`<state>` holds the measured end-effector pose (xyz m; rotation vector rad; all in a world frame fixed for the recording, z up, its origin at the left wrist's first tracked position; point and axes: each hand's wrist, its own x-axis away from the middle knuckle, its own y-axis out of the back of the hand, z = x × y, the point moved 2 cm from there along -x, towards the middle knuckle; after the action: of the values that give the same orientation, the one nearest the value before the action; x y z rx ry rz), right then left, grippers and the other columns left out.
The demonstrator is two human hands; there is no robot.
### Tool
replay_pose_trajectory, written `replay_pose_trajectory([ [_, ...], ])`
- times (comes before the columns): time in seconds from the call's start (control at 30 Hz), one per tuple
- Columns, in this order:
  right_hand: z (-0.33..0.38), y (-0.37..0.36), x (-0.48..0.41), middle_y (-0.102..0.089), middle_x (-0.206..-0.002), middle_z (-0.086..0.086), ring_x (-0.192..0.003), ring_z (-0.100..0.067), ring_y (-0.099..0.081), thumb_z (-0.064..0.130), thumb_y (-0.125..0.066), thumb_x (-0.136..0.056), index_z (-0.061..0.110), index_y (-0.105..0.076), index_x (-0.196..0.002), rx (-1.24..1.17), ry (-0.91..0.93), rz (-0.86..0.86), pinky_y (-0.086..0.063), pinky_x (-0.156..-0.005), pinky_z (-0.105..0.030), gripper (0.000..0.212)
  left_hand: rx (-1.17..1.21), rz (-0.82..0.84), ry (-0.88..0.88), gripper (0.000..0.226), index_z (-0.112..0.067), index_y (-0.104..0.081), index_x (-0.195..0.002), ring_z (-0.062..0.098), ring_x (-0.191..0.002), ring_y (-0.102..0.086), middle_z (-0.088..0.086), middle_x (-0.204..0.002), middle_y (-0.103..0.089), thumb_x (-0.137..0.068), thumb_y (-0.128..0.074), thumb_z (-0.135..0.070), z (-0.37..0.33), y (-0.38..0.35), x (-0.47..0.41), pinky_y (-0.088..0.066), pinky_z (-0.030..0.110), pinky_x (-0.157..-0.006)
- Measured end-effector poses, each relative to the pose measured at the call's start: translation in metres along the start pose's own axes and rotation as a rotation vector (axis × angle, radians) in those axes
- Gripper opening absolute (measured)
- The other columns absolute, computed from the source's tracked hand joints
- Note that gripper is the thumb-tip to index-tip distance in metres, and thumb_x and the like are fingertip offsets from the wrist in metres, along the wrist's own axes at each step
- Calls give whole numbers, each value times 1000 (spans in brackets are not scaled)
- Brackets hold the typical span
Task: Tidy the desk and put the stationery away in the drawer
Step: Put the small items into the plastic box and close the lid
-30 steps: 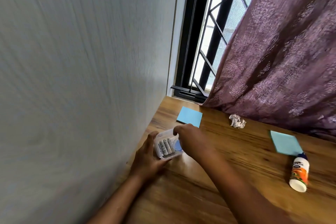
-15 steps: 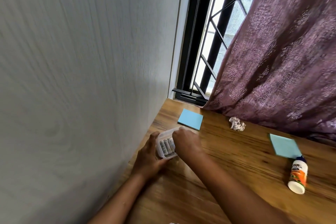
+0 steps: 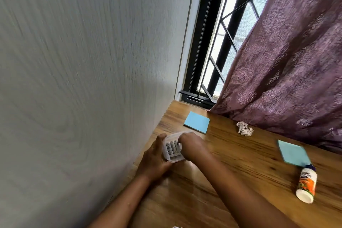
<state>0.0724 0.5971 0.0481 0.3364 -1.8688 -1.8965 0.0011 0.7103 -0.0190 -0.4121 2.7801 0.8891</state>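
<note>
Your left hand (image 3: 153, 161) is cupping the near-left side of the clear plastic box (image 3: 173, 159), fingers wrapped around its wall, while your right hand (image 3: 192, 147) is curling over the box's right half from above; I cannot tell whether those fingertips are pinching the rim or something inside. Pale wall (image 3: 74, 79) is crowding your left, and the purple curtain (image 3: 286, 61) is hanging down to the far edge of the wooden desk (image 3: 222, 181), so open room is lying to your right and toward you. The box is sitting on the desk just beside the wall, showing a row of pale batteries (image 3: 173, 148) lying side by side. Beyond it, a blue notepad (image 3: 197, 124) is lying flat near the corner; a teal notepad (image 3: 293, 152) is touching the cap end of a glue bottle (image 3: 306, 183) lying on its side far right; crumpled paper (image 3: 244, 128) is resting near the curtain hem.
</note>
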Motion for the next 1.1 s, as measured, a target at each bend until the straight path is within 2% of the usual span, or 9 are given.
replay_pose_trajectory([
  [0.07, 0, -1, -3, -62, -115, -8, -100, -26, -62, 9, -55, -87, 9, -61, -115, 33, -18, 46, -41, -64, -28, 29, 5, 3, -6, 77, -41, -28, -123, 7, -95, -62, -11, -116, -59, -66, -78, -52, -1, 0, 0, -55, 23, -78],
  [0.1, 0, -2, -5, -61, -113, -8, -99, -25, -62, 12, -55, -87, 9, -61, -113, 32, -36, 59, -40, -64, -28, 27, 5, 1, -5, 76, -42, -27, -122, 7, -95, -62, -11, -116, -59, -66, -78, -52, -1, -1, 0, -55, 25, -79],
  [0.3, 1, -5, -14, -61, -112, -3, -97, -20, -61, 28, -64, -85, 17, -62, -113, -44, -121, 20, -42, -64, -28, 30, 7, -2, 1, 81, -41, -24, -126, 5, -96, -63, -10, -122, -57, -67, -77, -54, 2, -1, -1, -55, 15, -76],
  [0.43, 4, -8, -14, -63, -108, -3, -93, -20, -62, 27, -62, -85, 17, -64, -111, -42, -145, -20, -42, -62, -27, 28, 2, 2, 9, 83, -42, -21, -127, 5, -96, -61, -11, -123, -54, -67, -76, -55, 5, -2, -3, -53, 12, -76],
  [0.7, 7, -8, -15, -63, -106, -3, -79, -18, -54, 26, -56, -90, 16, -63, -113, -82, -162, 35, -42, -62, -28, 25, -15, 4, 21, 85, -36, -23, -132, 3, -99, -57, -9, -128, -53, -68, -75, -55, 6, -1, -3, -44, 4, -76],
  [0.87, 6, -5, -19, -63, -109, -4, -83, -17, -56, 27, -50, -94, 11, -61, -116, -155, -154, 110, -44, -65, -29, 29, -18, -1, 13, 84, -36, -23, -132, 5, -102, -58, -8, -127, -54, -68, -75, -55, 6, -1, -3, -50, 14, -81],
  [1.03, 8, -3, -18, -62, -111, -5, -82, -18, -52, 24, -51, -95, 10, -59, -115, -157, -153, 121, -41, -66, -29, 26, -16, -5, 17, 83, -33, -26, -132, 2, -99, -56, -10, -124, -54, -69, -76, -51, 3, -1, -3, -42, 5, -77],
  [1.1, 11, -5, -18, -60, -104, -4, -81, -17, -50, 25, -53, -94, 9, -59, -113, -154, -149, 136, -38, -62, -27, 25, -12, -9, 24, 84, -31, -26, -133, 3, -99, -56, -10, -124, -54, -69, -77, -50, 4, -1, -3, -43, 8, -78],
])
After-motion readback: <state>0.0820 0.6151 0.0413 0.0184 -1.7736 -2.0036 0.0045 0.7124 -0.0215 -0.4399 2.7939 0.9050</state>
